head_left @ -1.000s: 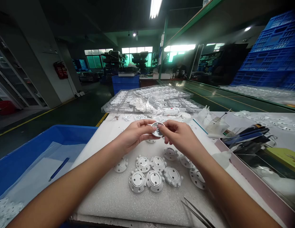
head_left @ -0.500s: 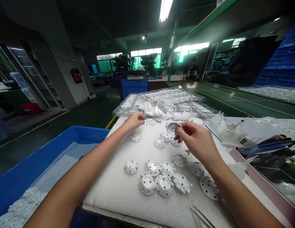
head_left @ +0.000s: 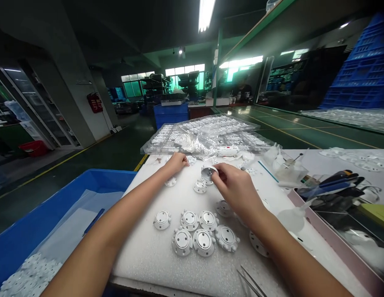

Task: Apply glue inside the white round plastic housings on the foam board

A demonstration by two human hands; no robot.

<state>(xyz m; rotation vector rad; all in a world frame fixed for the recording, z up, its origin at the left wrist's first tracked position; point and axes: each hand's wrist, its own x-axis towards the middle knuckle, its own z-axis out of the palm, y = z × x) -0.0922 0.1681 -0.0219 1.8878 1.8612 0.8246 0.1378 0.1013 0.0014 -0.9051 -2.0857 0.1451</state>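
Note:
My right hand (head_left: 235, 181) grips a round white plastic housing (head_left: 207, 172) by its edge, tilted so its hollow side shows. My left hand (head_left: 177, 162) is closed, fingertips together beside a small heap of white pieces (head_left: 192, 159); whatever is between them is hidden. Just below that hand lies a white disc (head_left: 171, 182), partly covered. Under the held housing sits another round housing (head_left: 200, 186). Nearer me, several knobbed round housings (head_left: 204, 242) stand in a group on the white foam sheet (head_left: 148, 264), and others lie partly behind my right forearm.
Metal tweezers (head_left: 252, 282) lie at the front edge. Bagged trays of white parts (head_left: 223, 123) cover the far end. On the left is a blue bin (head_left: 102, 177) with white parts and a pen. At right stands a pink-edged box (head_left: 322, 231) of tools.
My left hand has closed its fingers and dipped toward the small pieces. The housing in my right hand has come lower and closer to the left hand. The view has shifted slightly.

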